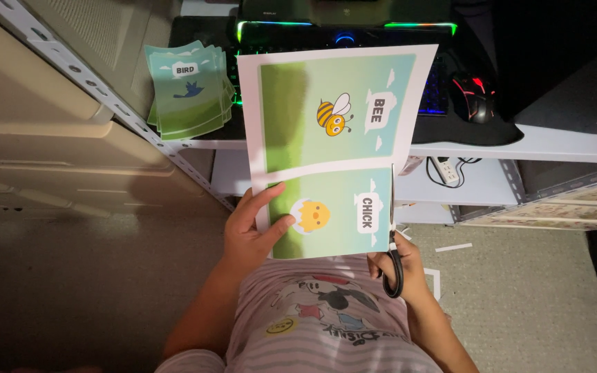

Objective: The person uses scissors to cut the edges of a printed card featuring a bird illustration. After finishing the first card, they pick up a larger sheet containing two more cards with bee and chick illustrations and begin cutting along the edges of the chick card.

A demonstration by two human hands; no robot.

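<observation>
While left hand (253, 231) fingers pinch picture sheet (333, 148) | right hand (399, 266) fingers grip scissors (394, 242)

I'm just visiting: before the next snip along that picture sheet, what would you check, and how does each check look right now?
1. Left hand holds the sheet: ok.
2. Left fingers away from the blades: ok.
3. Right hand in the scissors handles: ok.
4. Blades on the sheet's right margin: ok.
5. Blades open enough: cannot tell.
6. Stack of cut cards out of the way: ok.
</observation>
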